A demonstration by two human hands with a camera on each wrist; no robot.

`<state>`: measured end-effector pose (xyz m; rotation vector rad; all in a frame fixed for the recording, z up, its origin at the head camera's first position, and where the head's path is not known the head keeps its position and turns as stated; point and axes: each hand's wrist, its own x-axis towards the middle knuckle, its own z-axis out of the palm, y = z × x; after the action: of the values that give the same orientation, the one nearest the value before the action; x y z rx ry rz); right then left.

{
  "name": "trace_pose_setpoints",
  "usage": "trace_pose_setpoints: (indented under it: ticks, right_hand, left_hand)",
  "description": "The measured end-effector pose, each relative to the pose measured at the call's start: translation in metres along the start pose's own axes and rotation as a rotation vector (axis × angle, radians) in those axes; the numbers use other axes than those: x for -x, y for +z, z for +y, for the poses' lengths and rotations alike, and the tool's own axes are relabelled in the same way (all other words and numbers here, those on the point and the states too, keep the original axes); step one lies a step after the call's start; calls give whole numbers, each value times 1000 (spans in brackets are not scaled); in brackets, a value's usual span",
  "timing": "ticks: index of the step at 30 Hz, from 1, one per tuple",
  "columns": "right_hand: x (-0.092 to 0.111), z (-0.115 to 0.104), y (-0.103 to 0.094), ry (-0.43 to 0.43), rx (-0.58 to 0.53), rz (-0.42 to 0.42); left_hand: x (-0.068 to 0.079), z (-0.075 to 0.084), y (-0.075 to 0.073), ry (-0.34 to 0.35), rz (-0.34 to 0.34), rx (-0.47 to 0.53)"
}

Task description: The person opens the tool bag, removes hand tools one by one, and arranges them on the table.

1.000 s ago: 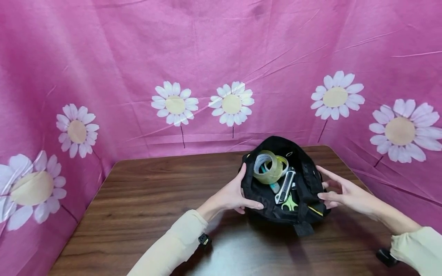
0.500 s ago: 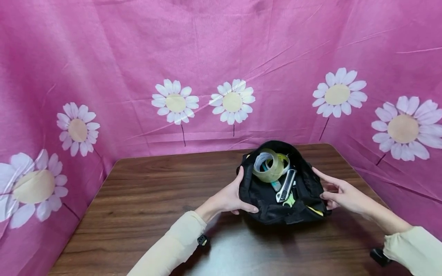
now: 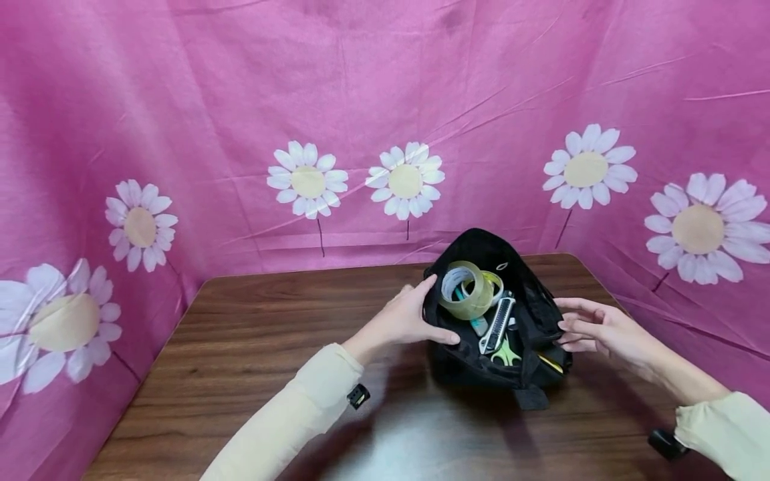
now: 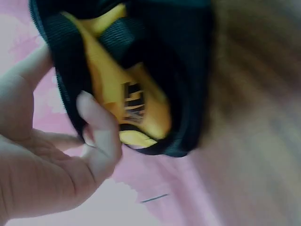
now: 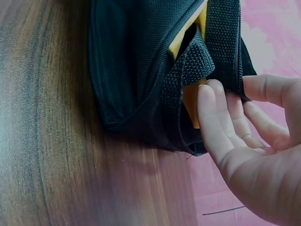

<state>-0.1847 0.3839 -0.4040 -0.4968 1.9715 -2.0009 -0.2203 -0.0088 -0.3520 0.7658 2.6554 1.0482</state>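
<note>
A black tool bag (image 3: 481, 367) with its mouth wide apart sits toward the right of the table. Inside lie a clear tape roll (image 3: 473, 302), a yellow-and-white ring (image 3: 496, 287), a utility knife (image 3: 498, 325) and a light-green handled item (image 3: 505, 353). My left hand (image 3: 412, 317) grips the bag's left rim, thumb over the edge. At the opposite side my right hand (image 3: 607, 334) holds the bag's end near a black strap (image 5: 195, 59). Yellow fabric with dark letters (image 4: 134, 103) shows at the left end.
The brown wooden table (image 3: 271, 334) extends left and in front of the bag. A pink cloth (image 3: 361, 80) printed with white daisies hangs behind and at both sides. A black tab (image 3: 531, 398) projects from the bag's front.
The bag's far wall stands higher than half a second ago, and its front tab shows again. My left hand has risen along the rim; my right fingers have shifted slightly upward.
</note>
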Motion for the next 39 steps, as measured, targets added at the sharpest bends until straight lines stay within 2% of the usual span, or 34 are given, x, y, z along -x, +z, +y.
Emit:
trace_pose_setpoints:
  ticks: [2,5,11,14,17,21,24,29,31,34,36,39]
  right_hand:
    - [0,-1,0,5,-8,9]
    - [1,0,-1,9,-18,12]
    - [4,3,-2,11,-51,-10]
    - [4,4,-3,17,-48,3]
    - [4,4,-3,28,-31,22]
    - [3,3,-2,45,-16,39]
    - [2,3,-2,49,-11,40]
    - [2,5,-2,38,-26,14]
    - [2,5,-2,33,-34,4]
    - [2,5,-2,27,-37,-6]
    - [2,5,-2,27,-43,-13]
    - [2,4,-3,25,-47,-16]
  left_hand:
    - [-7,13,-11,21,22,-56]
    - [-21,33,-31,31,39,1]
    - [-54,73,-62,12,61,387]
    - [-67,88,-65,22,86,463]
    - [-80,97,-60,33,97,507]
    - [-99,100,-45,2,74,640]
    - [-113,96,-31,-45,71,728]
    - [-131,84,-7,-142,130,847]
    - [-136,80,3,-181,153,859]
    - [-140,71,15,-236,153,829]
    - [-141,65,21,-275,139,791]
    - [-140,56,25,-316,75,729]
